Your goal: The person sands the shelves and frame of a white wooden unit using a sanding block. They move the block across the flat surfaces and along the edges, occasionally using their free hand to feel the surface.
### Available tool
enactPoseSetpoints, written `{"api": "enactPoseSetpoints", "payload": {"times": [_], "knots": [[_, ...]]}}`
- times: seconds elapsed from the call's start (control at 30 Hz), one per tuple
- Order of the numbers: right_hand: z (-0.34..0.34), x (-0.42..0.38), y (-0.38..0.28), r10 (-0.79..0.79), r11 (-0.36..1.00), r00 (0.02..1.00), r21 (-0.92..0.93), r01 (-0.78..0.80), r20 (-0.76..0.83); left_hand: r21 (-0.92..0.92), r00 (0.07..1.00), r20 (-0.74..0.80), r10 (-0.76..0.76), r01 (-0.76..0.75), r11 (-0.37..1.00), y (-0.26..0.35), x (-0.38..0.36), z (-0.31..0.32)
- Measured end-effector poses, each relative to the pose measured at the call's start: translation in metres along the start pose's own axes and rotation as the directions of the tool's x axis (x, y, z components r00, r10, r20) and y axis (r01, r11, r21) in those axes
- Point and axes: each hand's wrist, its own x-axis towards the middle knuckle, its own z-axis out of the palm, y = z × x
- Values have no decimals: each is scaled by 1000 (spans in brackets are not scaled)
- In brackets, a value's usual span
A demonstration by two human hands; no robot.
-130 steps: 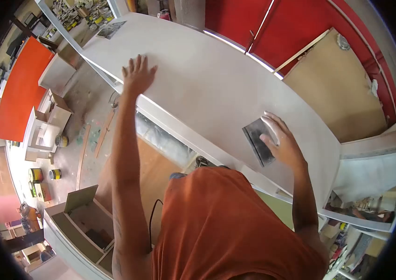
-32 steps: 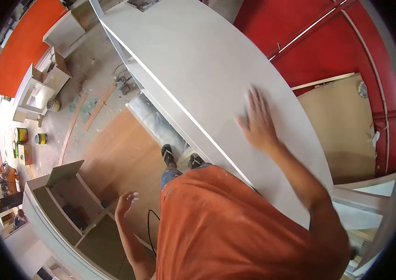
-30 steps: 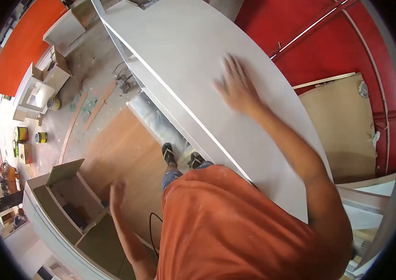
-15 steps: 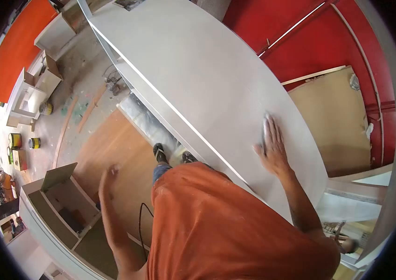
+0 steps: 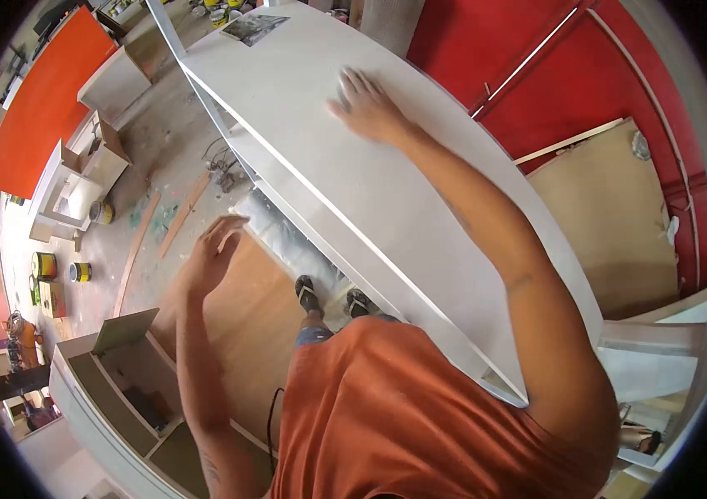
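My right hand lies palm down on a long white panel, toward its far part, with the arm stretched across it. The fingers are extended and slightly blurred. A thin greyish piece shows at their edge; most of it is hidden under the palm, and its kind I cannot make out. My left hand hangs in the air left of the panel, above the floor, fingers loosely bent and apart with nothing in them. A picture-like dark patch is at the panel's far end.
Left of me stands an open cabinet with compartments. Paint cans, white furniture pieces and wooden strips are on the floor. A brown board leans by the red surface on the right.
My right hand has slid from the panel's near right part to its far part, the arm now reaching out. My left hand has risen and moved forward, its fingers opening. The view has shifted slightly.
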Motion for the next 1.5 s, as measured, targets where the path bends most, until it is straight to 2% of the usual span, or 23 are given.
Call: {"api": "enactPoseSetpoints", "payload": {"times": [0.13, 0.17, 0.2, 0.23, 0.27, 0.33, 0.37, 0.4, 0.5, 0.57, 0.6, 0.7, 0.77, 0.83, 0.87, 0.9, 1.03, 1.1, 1.2, 1.3, 1.4, 1.47, 1.5], "knots": [[-87, -203, 7, 69, 996, 992, -63, -63, 103, 247, 911, -34, -412, 407, 879, -164, -110, 14], [-115, -245, -5, 225, 974, 953, -25, -225, 200, 226, 841, -2, -542, 528, 819, -178, -156, 20], [-127, -283, -6, 282, 959, 929, -93, -267, 239, 139, 705, 60, -706, 695, 706, -177, -195, 23], [-132, -304, -11, 314, 949, 918, -120, -293, 241, 26, 456, 158, -876, 885, 465, -154, -220, 26], [-134, -312, -14, 351, 935, 905, -150, -323, 242, 135, 808, 60, -586, 575, 807, -173, -269, 44], [-121, -278, -14, 348, 934, 917, -152, -323, 192, -128, 618, 304, -725, 781, 612, -150, -287, 43], [-110, -251, -11, 334, 938, 930, -151, -312, 151, -129, 622, 301, -723, 778, 615, -161, -282, 43], [-92, -210, 0, 256, 963, 960, -117, -243, 112, 70, 775, 134, -617, 614, 786, -174, -273, 46], [-30, -53, 14, 78, 994, 994, -78, -72, 77, 121, 833, -28, -553, 552, 825, -76, -133, -3], [-1, 23, 13, 48, 998, 998, -50, -47, 33, 351, 982, -187, 17, 51, 935, -82, -44, 13], [10, 39, 12, 44, 997, 999, -56, -43, 6, 263, 994, -94, 50, -23, 965, -43, 8, 10], [-11, -11, 15, 34, 998, 999, -53, -35, -24, 100, 975, 92, 201, -210, 973, 12, 75, 19], [-36, -93, 20, 29, 995, 999, -99, -32, -24, 36, 979, 185, 88, -97, 995, -14, 83, 16], [-93, -198, 8, 163, 985, 984, -75, -157, 75, 86, 997, 72, -37, 30, 996, -106, 47, 24], [-111, -249, -3, 463, 878, 872, 54, -476, 160, 174, 988, 73, -134, 120, 977, -127, 14, 17], [-123, -295, -17, 492, 869, 853, -44, -493, 171, 368, 976, 109, -190, 138, 920, -172, -31, 19], [-112, -270, 4, 475, 872, 875, -185, -453, 92, 194, 807, 269, -525, 489, 850, -158, -120, -2], [-86, -184, 17, 371, 928, 923, -80, -364, 100, 25, 887, 132, -442, 443, 896, -146, -127, -14], [-28, -20, 16, 189, 982, 978, -9, -188, 89, 132, 996, -48, -77, 82, 988, -88, -39, -27], [18, 80, 13, 174, 984, 984, -39, -172, 44, 163, 902, -25, 430, -421, 892, 12, 92, -1], [-4, 35, 0, 117, 991, 992, -68, -113, 53, 360, 678, -130, 724, -648, 672, 99, 178, 41], [-7, -45, 12, 10, 979, 1000, -203, -6, 21, 362, 746, -50, 664, -606, 709, 88, 209, 56], [-42, -108, -2, 49, 997, 999, -59, -48, 14, 456, 768, -18, 640, -564, 689, 70, 217, 63]]}}
